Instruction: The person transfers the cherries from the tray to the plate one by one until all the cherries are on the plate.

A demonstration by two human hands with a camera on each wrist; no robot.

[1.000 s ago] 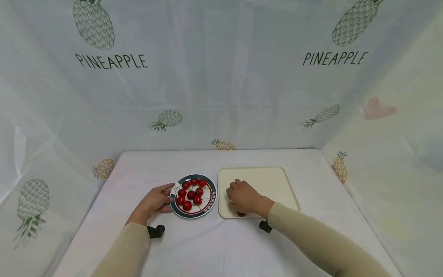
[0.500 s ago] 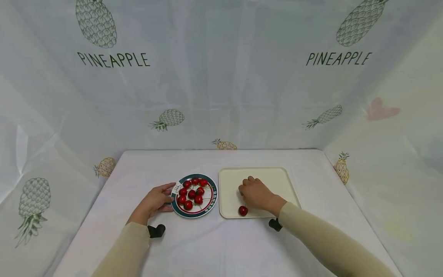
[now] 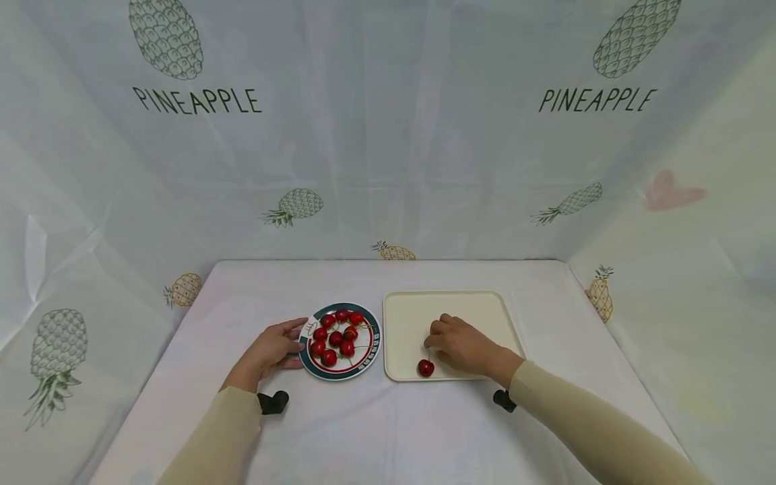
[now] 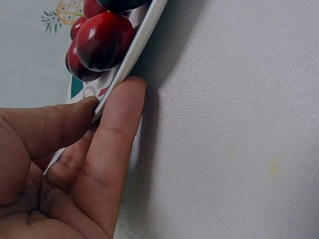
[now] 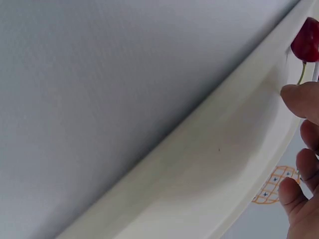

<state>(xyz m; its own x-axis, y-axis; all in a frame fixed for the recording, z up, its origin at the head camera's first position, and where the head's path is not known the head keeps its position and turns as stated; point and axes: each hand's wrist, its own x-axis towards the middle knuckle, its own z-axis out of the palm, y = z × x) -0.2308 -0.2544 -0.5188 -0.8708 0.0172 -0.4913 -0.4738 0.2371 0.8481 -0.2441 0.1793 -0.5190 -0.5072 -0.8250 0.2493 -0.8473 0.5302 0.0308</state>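
Note:
My left hand [image 3: 274, 349] grips the left rim of a round plate [image 3: 306, 366] with a green-blue border. In the left wrist view the thumb [image 4: 75, 117] lies on top of the rim and a finger [image 4: 114, 119] under it. Several red cherries [image 3: 335, 339] with stems lie on the plate. Over the cream tray [image 3: 479, 306], my right hand [image 3: 463, 343] has its thumb and fingers together at the stem of a single cherry [image 3: 426, 368]. The right wrist view shows that stem running to the thumb tip [image 5: 299, 99]; the cherry [image 5: 306, 42] sits near the tray's edge.
Plate and tray stand side by side on a table with a white cloth [image 3: 364, 438], a narrow gap between them. A pineapple-print curtain [image 3: 388, 155] hangs behind the table and along both sides.
My right hand has moved right across the tray, uncovering the cherry, and has closed at its stem. The left hand and the plate stay put.

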